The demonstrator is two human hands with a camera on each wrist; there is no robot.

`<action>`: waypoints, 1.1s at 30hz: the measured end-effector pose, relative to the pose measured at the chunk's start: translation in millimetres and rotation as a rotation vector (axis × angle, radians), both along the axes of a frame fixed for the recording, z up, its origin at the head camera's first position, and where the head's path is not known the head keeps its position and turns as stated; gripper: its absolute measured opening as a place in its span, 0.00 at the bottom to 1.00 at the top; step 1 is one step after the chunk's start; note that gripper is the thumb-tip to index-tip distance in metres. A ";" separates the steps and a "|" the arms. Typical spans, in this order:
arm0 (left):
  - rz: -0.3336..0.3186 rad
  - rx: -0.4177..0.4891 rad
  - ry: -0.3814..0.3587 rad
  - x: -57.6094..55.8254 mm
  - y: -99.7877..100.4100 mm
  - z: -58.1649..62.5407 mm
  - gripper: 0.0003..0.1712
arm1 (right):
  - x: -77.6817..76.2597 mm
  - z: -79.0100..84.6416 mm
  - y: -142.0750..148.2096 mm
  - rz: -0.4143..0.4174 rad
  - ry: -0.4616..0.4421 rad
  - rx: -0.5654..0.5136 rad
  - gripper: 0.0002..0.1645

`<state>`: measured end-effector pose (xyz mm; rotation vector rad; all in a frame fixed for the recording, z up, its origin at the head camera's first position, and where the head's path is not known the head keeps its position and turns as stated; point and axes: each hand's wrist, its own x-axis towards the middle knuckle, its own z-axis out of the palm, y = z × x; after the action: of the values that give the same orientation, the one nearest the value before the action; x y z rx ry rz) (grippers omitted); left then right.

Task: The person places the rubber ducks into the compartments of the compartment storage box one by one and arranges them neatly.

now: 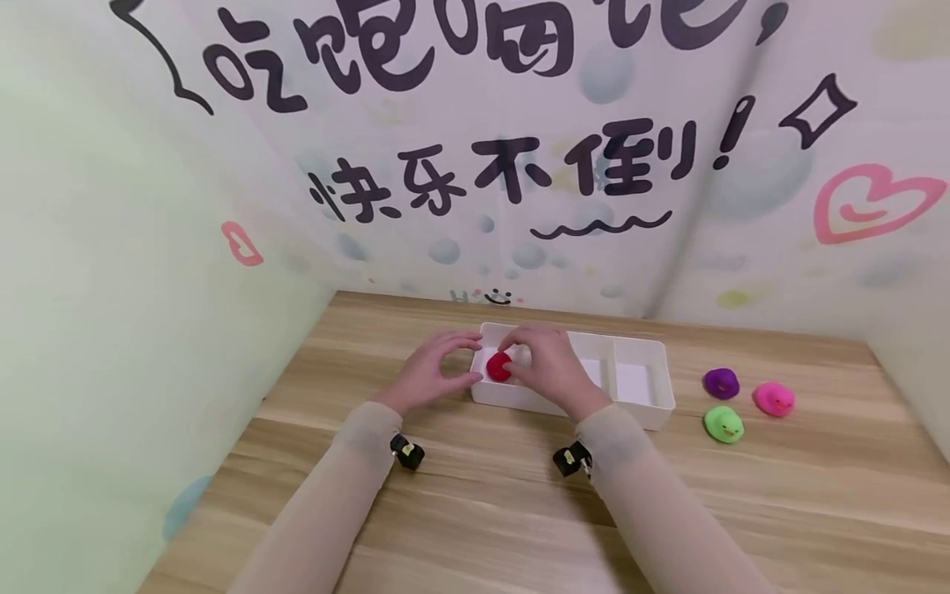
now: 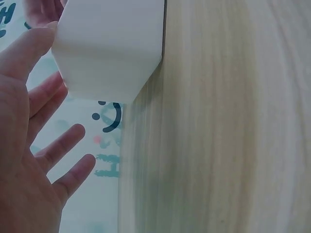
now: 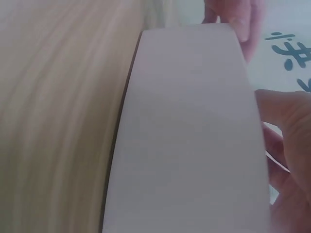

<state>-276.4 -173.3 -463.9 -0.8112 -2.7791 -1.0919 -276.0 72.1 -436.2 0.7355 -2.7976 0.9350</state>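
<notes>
A long white divided box (image 1: 567, 402) stands on the table. Low in its left end compartment is a red toy duck (image 1: 498, 368), partly covered by my right hand (image 1: 547, 363). The thumb and index finger of that hand curve around the duck's right and upper sides. My left hand (image 1: 432, 370) is at the box's left end, fingers spread and relaxed, thumb and fingertips at the rim. In the left wrist view, the left thumb touches the white box (image 2: 112, 53). The right wrist view shows the box's front wall (image 3: 187, 136), which hides the duck.
To the right of the box, a purple toy duck (image 1: 721, 383), a pink toy duck (image 1: 774, 399) and a green toy duck (image 1: 723, 424) sit on the wooden table (image 1: 475, 511). A printed wall sheet (image 1: 416, 272) hangs behind the table's back edge.
</notes>
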 end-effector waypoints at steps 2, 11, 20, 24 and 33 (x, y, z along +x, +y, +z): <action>0.003 0.002 0.000 0.8 -2.6 2.5 0.28 | 3.6 2.2 4.0 -0.021 0.035 -0.020 0.12; 0.000 -0.005 -0.031 2.2 -3.9 4.0 0.29 | 19.6 2.4 37.0 -0.063 0.175 -0.070 0.10; -0.001 0.000 -0.025 1.1 -1.7 2.6 0.29 | 32.0 1.3 67.0 -0.082 0.278 -0.070 0.10; 0.000 -0.001 -0.027 0.6 -1.2 1.9 0.29 | 36.4 2.4 77.4 -0.107 0.260 -0.070 0.11; -0.003 0.005 -0.027 0.9 -0.7 1.8 0.29 | 43.9 -2.0 104.2 -0.104 0.374 -0.103 0.13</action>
<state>-275.5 -174.0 -462.1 -0.8060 -2.7969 -1.1184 -232.2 176.3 -438.1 0.6643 -2.4187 0.8189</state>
